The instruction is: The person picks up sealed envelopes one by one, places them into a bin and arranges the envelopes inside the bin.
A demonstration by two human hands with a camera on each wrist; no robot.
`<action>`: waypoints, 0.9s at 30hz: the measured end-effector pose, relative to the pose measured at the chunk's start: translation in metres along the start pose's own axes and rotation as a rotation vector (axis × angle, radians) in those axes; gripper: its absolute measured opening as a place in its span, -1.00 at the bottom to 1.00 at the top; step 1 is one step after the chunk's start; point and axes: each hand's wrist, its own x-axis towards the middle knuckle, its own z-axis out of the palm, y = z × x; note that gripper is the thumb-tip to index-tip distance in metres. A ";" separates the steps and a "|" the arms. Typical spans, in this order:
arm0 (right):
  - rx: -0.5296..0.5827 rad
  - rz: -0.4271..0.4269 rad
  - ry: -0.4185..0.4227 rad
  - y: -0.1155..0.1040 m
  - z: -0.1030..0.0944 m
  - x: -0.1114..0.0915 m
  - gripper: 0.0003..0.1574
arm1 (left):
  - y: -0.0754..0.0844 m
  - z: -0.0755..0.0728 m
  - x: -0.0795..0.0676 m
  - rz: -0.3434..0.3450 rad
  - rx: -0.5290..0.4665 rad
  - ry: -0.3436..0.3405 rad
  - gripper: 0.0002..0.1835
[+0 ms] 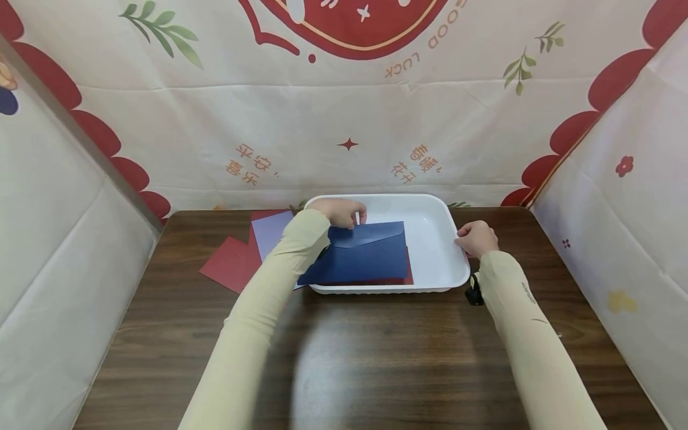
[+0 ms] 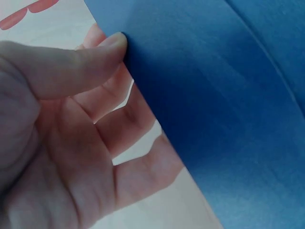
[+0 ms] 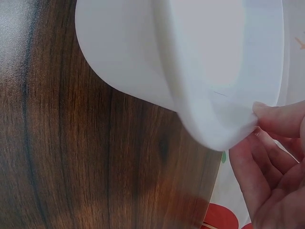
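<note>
A dark blue envelope [image 1: 371, 257] lies over the left part of a white plastic tray [image 1: 432, 239], its flap side up. My left hand [image 1: 341, 211] pinches the envelope's far edge; in the left wrist view the thumb lies on top of the blue paper [image 2: 209, 95] and the other fingers are behind it. Under the blue envelope a strip of a dark red envelope [image 1: 410, 272] shows in the tray. My right hand [image 1: 477, 239] grips the tray's right rim between thumb and fingers, seen closely in the right wrist view at the white rim [image 3: 214, 129].
Left of the tray, red envelopes [image 1: 228, 263] and a pale lilac envelope [image 1: 270, 230] overlap on the brown wooden table [image 1: 365, 358]. A printed white cloth [image 1: 322, 125] rises behind the table, and similar cloth hangs on both sides.
</note>
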 end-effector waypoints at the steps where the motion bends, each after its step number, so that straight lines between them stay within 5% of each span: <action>1: 0.001 -0.001 0.001 0.000 0.000 0.000 -0.64 | 0.001 0.001 0.002 0.003 -0.004 0.000 -0.75; 18: 0.022 -0.006 -0.009 0.003 0.003 -0.002 -0.62 | 0.016 0.004 0.021 0.016 -0.086 0.027 -0.75; 27: 0.010 -0.014 0.010 0.006 0.003 0.001 -0.64 | 0.009 0.020 0.040 0.033 0.000 0.011 -0.69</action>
